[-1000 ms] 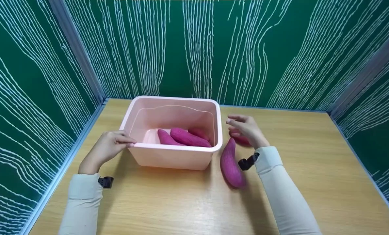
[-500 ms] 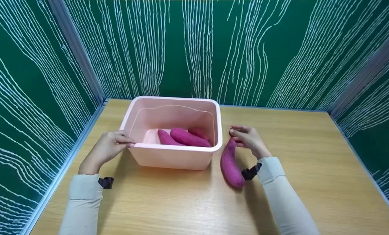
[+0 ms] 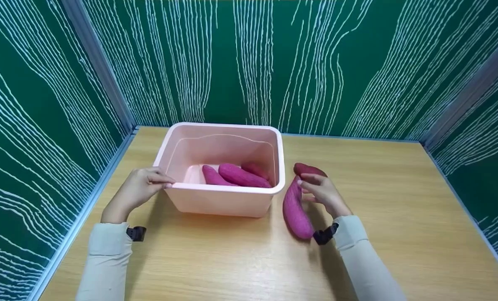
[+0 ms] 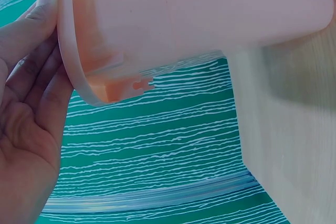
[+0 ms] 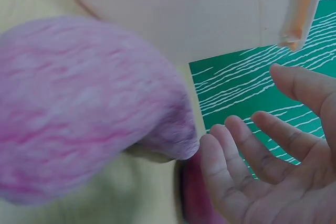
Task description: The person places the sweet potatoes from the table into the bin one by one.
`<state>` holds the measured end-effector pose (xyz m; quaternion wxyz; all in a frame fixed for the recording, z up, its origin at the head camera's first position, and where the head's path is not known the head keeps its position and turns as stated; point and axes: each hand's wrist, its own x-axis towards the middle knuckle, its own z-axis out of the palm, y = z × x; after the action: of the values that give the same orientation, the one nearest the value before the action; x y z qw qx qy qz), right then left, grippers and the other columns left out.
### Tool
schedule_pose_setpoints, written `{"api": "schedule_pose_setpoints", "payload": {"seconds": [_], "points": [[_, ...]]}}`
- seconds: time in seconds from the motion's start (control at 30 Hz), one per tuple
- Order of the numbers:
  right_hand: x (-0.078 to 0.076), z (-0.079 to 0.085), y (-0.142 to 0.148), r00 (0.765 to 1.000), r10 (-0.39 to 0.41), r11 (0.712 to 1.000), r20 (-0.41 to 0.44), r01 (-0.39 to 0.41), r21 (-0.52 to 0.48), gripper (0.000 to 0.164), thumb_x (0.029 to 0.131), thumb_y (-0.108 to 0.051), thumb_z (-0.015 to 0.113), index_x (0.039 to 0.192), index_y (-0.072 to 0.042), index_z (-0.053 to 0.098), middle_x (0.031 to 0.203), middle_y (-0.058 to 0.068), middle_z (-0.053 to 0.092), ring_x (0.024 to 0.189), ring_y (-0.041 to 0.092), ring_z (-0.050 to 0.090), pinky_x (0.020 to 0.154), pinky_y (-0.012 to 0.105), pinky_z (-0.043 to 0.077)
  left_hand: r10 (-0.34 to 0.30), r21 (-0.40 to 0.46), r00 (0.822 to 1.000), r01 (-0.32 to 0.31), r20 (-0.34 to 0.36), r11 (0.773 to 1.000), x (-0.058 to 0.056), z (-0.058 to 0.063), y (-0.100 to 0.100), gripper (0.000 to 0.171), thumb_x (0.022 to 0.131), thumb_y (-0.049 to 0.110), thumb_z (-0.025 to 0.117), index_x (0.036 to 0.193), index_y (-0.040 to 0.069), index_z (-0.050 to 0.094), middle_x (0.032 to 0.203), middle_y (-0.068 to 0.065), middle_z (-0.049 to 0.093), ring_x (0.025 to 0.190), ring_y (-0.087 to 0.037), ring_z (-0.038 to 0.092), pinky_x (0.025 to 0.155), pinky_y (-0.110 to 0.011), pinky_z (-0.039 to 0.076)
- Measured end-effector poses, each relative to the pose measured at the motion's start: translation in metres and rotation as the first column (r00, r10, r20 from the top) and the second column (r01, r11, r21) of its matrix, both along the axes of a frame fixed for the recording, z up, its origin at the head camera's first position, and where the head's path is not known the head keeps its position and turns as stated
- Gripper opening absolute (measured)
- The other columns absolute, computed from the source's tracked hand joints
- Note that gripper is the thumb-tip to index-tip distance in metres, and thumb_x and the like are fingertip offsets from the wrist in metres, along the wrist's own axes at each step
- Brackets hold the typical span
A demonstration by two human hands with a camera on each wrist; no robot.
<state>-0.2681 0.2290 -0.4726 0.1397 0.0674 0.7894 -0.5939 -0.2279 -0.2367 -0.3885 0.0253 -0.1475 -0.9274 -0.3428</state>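
At its near left corner, my left hand (image 3: 142, 188) pinches the rim of a pink plastic bin (image 3: 219, 203). The left wrist view has the thumb (image 4: 46, 4) at that rim. Two magenta sweet potatoes (image 3: 238, 175) and a shaded third lie inside the bin. Right of it, a long curved sweet potato (image 3: 295, 213) lies on the table, its narrow end beside my right hand (image 3: 326, 194). A darker red sweet potato (image 3: 309, 169) sits just beyond that hand. In the right wrist view the right fingers (image 5: 262, 156) are spread loosely and hold nothing; the curved sweet potato (image 5: 89, 103) looms close.
The wooden table (image 3: 240, 259) runs up to green walls (image 3: 219, 62) with wavy white lines. Metal posts (image 3: 100, 62) stand at the corners. A small black camera (image 3: 325, 235) is strapped to each wrist.
My right hand has drawn back from the red sweet potato toward the near side, down to the curved one's tip, leaving the red one more exposed. My left hand and the bin stay put.
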Motion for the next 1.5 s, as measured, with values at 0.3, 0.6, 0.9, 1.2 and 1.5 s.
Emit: {"api": "schedule_pose_setpoints", "payload": {"seconds": [0.3,0.6,0.9,1.2,1.5], "points": [[0.011,-0.018,0.003,1.0,-0.002,1.0,-0.008,0.002,0.019,0.07,0.092,-0.026,0.062,0.149,-0.003,0.029,0.141,0.023,0.043,0.097,0.022,0.062,0.082,0.033,0.056,-0.007,0.013,1.0,0.007,0.002,1.0,-0.001,0.0,0.001,0.016,0.086,0.002,0.069,0.099,0.008,0.077,0.1,-0.009,0.07,0.098,-0.028,0.061,0.09,-0.045,0.056],[0.023,-0.03,0.0,0.998,0.056,0.998,-0.015,-0.056,0.027,0.084,0.089,-0.027,0.069,0.152,-0.002,0.019,0.142,0.029,0.042,0.093,0.017,0.061,0.073,0.027,0.054,-0.007,0.019,1.0,0.006,0.006,1.0,-0.003,0.0,0.001,0.016,0.086,0.004,0.069,0.099,0.008,0.077,0.1,-0.009,0.07,0.099,-0.028,0.061,0.09,-0.045,0.056],[0.03,-0.042,-0.001,0.997,0.078,0.996,-0.01,-0.078,0.05,0.081,0.089,-0.029,0.068,0.151,-0.001,0.023,0.138,0.029,0.045,0.128,0.039,0.045,0.113,0.052,0.034,-0.014,0.003,1.0,0.014,-0.026,1.0,-0.003,-0.001,0.002,0.017,0.085,0.002,0.069,0.098,0.008,0.077,0.097,-0.008,0.07,0.095,-0.026,0.061,0.088,-0.043,0.057],[0.032,-0.048,-0.006,1.0,0.031,0.998,-0.005,-0.031,0.046,0.078,0.091,-0.032,0.066,0.15,-0.001,0.026,0.138,0.027,0.047,0.128,0.036,0.046,0.112,0.047,0.036,0.007,0.033,1.0,-0.008,0.015,0.999,-0.002,-0.002,0.001,0.016,0.086,0.008,0.07,0.1,0.009,0.077,0.101,-0.009,0.07,0.102,-0.029,0.06,0.091,-0.045,0.055],[0.037,-0.051,-0.01,0.999,-0.009,0.998,-0.038,0.011,0.064,0.074,0.092,-0.03,0.064,0.149,0.0,0.028,0.133,0.028,0.052,0.122,0.034,0.051,0.108,0.044,0.04,0.017,0.031,0.999,-0.018,0.039,0.999,-0.001,-0.001,-0.001,0.017,0.085,0.006,0.071,0.1,0.009,0.077,0.102,-0.009,0.07,0.103,-0.029,0.06,0.091,-0.044,0.054]]}}
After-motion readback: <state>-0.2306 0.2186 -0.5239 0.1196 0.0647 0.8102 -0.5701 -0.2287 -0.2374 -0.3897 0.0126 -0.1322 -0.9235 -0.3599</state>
